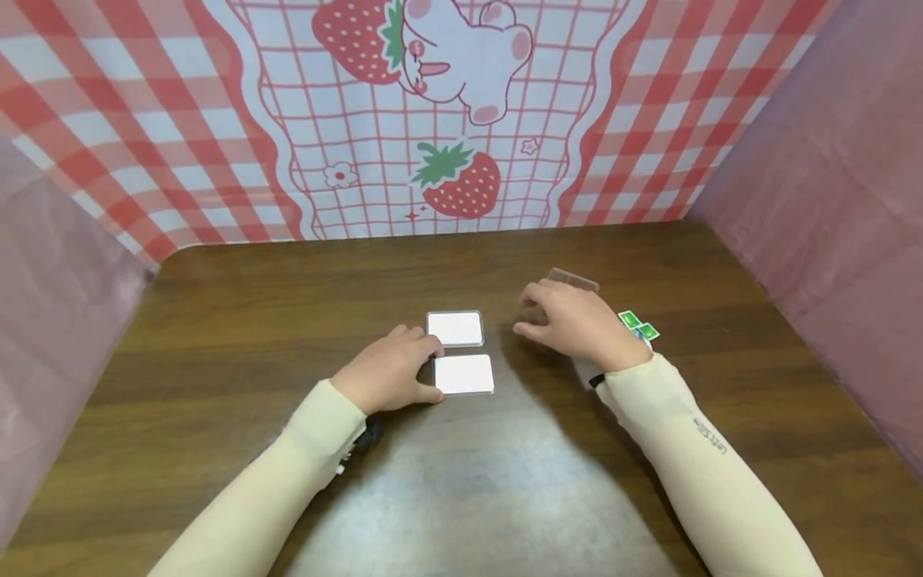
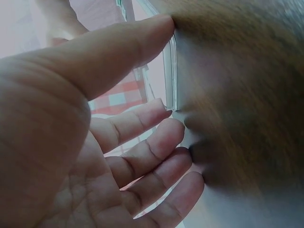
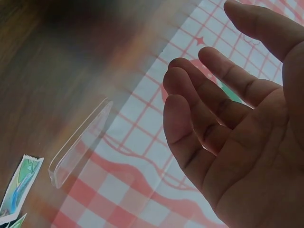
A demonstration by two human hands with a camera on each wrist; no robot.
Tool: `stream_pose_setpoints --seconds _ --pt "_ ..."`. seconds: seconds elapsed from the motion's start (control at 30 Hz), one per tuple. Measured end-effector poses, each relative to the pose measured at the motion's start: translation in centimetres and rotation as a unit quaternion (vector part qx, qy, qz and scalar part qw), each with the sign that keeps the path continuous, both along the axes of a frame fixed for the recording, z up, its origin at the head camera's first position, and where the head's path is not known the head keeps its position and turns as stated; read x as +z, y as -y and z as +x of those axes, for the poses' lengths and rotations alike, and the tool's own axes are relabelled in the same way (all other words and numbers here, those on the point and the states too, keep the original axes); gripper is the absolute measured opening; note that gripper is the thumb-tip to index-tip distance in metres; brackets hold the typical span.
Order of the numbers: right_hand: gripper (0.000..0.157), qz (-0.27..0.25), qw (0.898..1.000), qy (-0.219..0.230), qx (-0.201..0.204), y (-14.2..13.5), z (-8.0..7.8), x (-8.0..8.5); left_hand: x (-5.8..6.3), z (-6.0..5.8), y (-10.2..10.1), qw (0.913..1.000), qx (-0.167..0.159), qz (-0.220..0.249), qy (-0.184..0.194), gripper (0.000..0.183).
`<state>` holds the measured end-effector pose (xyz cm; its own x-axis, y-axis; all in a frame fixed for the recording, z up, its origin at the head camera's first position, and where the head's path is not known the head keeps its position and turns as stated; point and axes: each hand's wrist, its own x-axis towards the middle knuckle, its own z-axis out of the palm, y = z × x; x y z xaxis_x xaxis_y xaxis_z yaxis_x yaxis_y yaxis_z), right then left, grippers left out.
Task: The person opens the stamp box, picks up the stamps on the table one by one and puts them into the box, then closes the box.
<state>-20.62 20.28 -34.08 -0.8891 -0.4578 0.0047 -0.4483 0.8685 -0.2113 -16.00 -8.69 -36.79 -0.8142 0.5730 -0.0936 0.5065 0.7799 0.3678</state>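
Observation:
Two flat clear cases with white faces lie one behind the other at the table's middle. My left hand is at the left end of the near case, thumb at its near corner and forefinger at its far corner. In the left wrist view the thumb touches the case's thin clear edge; the other fingers lie loosely bent beside it. The far case is just beyond. My right hand hovers with loosely bent fingers and holds nothing, partly covering a clear plastic piece behind it.
Small green picture pieces with pale edges lie right of the right hand, partly hidden by the wrist. The brown wooden table meets a red checked cloth with strawberries at the back. Pink cloth hangs at the sides.

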Motion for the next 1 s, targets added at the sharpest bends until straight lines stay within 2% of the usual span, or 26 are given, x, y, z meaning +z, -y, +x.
stream_pose_setpoints --seconds 0.53,0.77,1.0 --pt "0.039 -0.004 1.000 0.000 0.003 -0.6 -0.1 0.1 0.3 -0.3 0.2 1.0000 -0.007 0.002 0.000 0.055" --pt "0.038 -0.007 1.000 -0.001 0.004 -0.7 -0.2 0.2 0.6 -1.1 0.9 0.9985 0.028 0.037 -0.028 0.038" --pt "0.038 -0.007 1.000 0.006 0.001 -0.9 -0.1 0.1 0.4 -2.3 1.3 0.9968 0.057 0.046 -0.034 0.050"
